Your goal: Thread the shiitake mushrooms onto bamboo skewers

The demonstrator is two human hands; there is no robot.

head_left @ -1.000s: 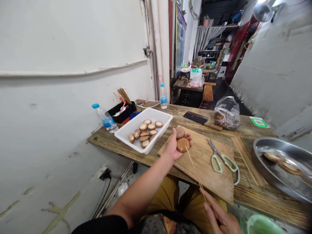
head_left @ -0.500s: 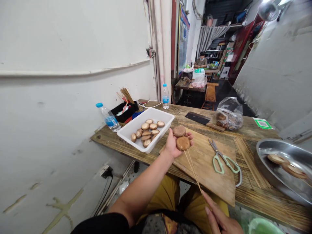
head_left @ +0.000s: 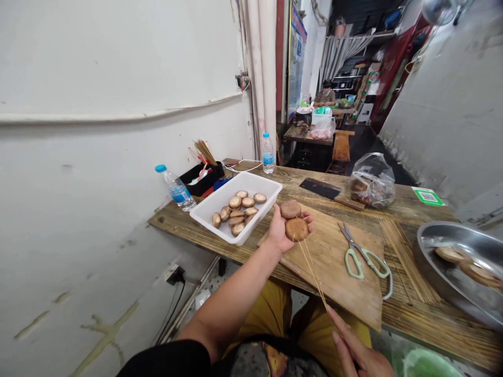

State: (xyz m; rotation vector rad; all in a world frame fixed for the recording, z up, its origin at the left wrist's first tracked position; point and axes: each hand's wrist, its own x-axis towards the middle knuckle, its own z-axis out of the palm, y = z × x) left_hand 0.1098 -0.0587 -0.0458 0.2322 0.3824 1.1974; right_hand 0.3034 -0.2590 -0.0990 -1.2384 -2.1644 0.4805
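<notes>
My left hand [head_left: 277,234] cradles two brown mushroom caps [head_left: 296,229], one above the other, with its fingers curled round their far side. Two thin bamboo skewers [head_left: 313,272] run into the nearer cap's lower edge. They spread slightly towards the mushrooms and meet at my right hand [head_left: 359,351], which pinches their lower ends at the bottom of the view. Below the left hand lies a wooden cutting board [head_left: 334,280], with green-handled scissors [head_left: 359,251] on its right side. To the left, a white plastic tub [head_left: 197,215] holds several more mushrooms [head_left: 238,212].
Loose skewers [head_left: 408,267] lie right of the board, beside a metal basin [head_left: 422,243] with mushrooms in it. Towards the back are a dark cleaver [head_left: 319,188], a plastic bag [head_left: 373,180] and two water bottles [head_left: 268,154]. Another person [head_left: 325,95] sits far off.
Both hands keep the same hold on the mushrooms and skewers. The view has shifted very slightly; otherwise nothing has visibly moved on the table.
</notes>
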